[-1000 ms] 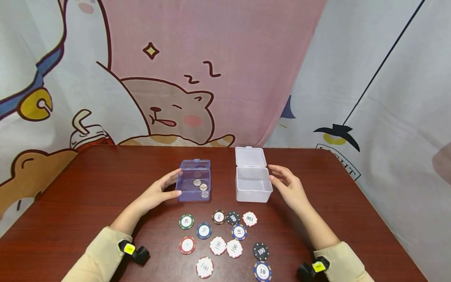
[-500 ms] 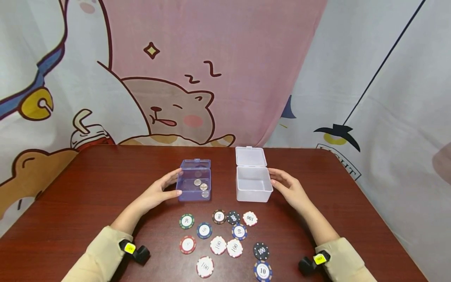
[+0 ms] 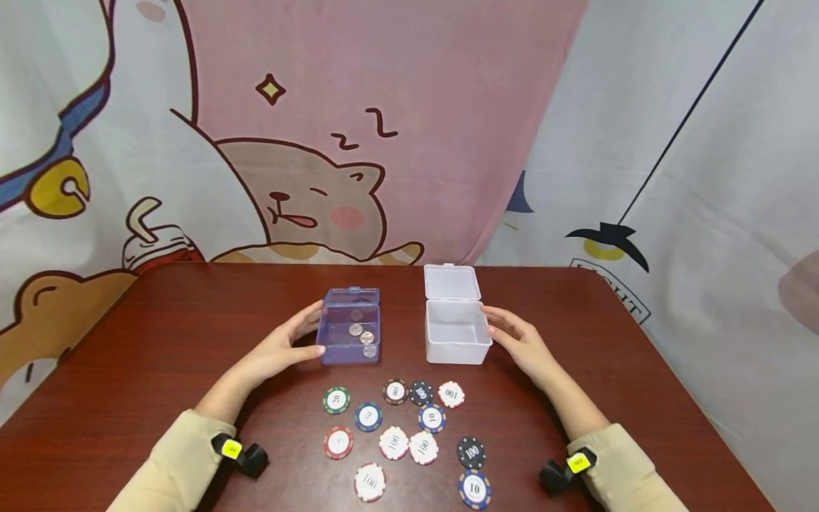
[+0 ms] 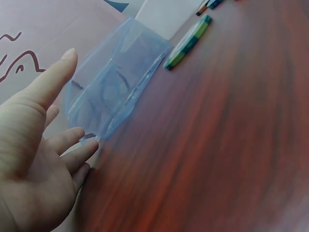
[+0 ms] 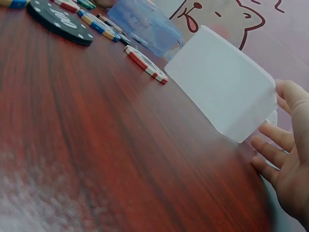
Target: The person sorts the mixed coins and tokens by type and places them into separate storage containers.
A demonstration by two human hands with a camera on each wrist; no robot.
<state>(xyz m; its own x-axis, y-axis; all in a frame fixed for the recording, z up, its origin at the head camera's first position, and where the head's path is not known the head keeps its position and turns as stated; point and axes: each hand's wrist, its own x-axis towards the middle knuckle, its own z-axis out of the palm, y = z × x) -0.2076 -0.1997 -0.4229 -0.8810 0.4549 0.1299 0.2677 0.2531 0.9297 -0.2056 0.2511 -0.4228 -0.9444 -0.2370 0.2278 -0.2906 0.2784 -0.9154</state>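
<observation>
A clear blue plastic box [image 3: 349, 354] stands on the table with its lid raised at the back. Several silver coins [image 3: 367, 338] lie inside it. My left hand [image 3: 278, 350] is at its left side, thumb near the front corner and fingers toward the back, touching or nearly so. To the right stands a white translucent box [image 3: 458, 353], lid also raised, nothing seen inside. Against its right side rests my right hand [image 3: 526, 348], thumb and fingers extended. In the right wrist view the thumb meets the white box wall [image 5: 222, 87]. Neither hand grips anything.
Several poker chips lie flat in front of the boxes, among them a green one [image 3: 336, 400], a red one [image 3: 338, 443], a black one [image 3: 471, 453] and a blue one [image 3: 474, 489]. A printed cloth [image 3: 409, 128] hangs behind the wooden table [image 3: 211, 313].
My right hand has moved slightly closer, from just beside the white box to its right wall. The left hand, boxes and chips stay in place; the head view has shifted slightly.
</observation>
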